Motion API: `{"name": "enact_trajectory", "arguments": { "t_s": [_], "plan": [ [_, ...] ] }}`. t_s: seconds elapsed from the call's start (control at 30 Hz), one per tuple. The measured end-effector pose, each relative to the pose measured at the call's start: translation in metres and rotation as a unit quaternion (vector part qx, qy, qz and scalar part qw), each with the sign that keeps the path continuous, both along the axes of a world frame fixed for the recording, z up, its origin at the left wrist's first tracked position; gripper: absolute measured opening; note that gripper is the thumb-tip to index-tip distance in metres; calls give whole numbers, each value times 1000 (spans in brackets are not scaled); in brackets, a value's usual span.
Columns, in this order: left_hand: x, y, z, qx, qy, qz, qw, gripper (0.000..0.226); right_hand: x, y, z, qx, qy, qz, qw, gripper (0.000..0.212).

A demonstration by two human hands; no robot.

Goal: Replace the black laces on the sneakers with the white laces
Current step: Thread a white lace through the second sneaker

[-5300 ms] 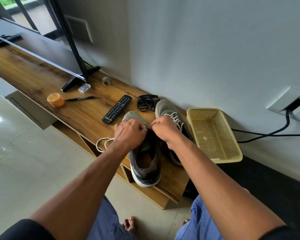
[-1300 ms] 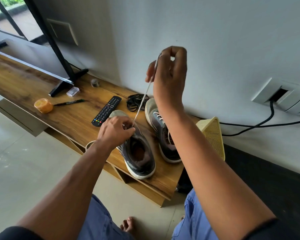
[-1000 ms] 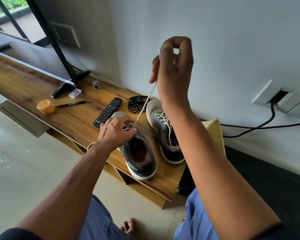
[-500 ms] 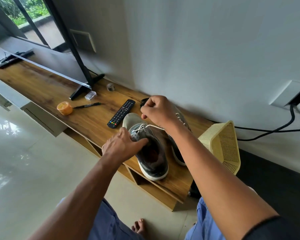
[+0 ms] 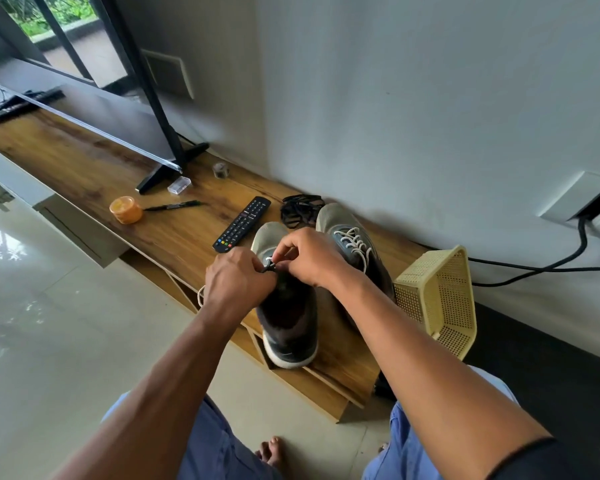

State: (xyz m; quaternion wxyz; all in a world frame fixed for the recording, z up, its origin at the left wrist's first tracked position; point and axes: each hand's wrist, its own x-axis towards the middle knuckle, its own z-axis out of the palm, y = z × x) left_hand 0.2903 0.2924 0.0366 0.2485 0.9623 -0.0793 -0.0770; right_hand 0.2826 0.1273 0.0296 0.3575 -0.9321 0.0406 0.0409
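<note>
both hands had come down together: the left hand (image 5: 238, 284) and right hand (image 5: 310, 259) pinched the white lace (image 5: 269, 262) at the near sneaker (image 5: 288, 317); beyond stood the laced sneaker (image 5: 352, 237), then the black laces (image 5: 300, 209) near the wall.

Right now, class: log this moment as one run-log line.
left hand: pinching white lace | right hand: pinching same lace | near sneaker: lacing begun | far sneaker: laced white

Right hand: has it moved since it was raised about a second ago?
Yes. The right hand has come down from in front of the grey wall to the near grey sneaker, where both hands pinch the white lace.
</note>
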Motion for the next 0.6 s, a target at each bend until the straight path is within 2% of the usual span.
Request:
{"name": "enact_trajectory", "arguments": {
  "t_s": [0.07,0.17,0.33,0.43,0.6],
  "plan": [
    [4,7,1,-28,11,11,999,10,0,4,-5,11,-6,-5,1000,14],
    [10,16,2,-106,70,50,991,23,-2,14,-15,15,-39,-38,998,20],
    [17,20,1,-251,186,155,937,23,-6,34,-36,52,-96,-147,983,35],
    [17,19,4,-286,214,169,918,23,-7,36,-40,90,-92,-184,974,40],
    [17,19,6,-300,230,167,911,20,-6,35,-38,119,-89,-191,970,42]
  ]
}}
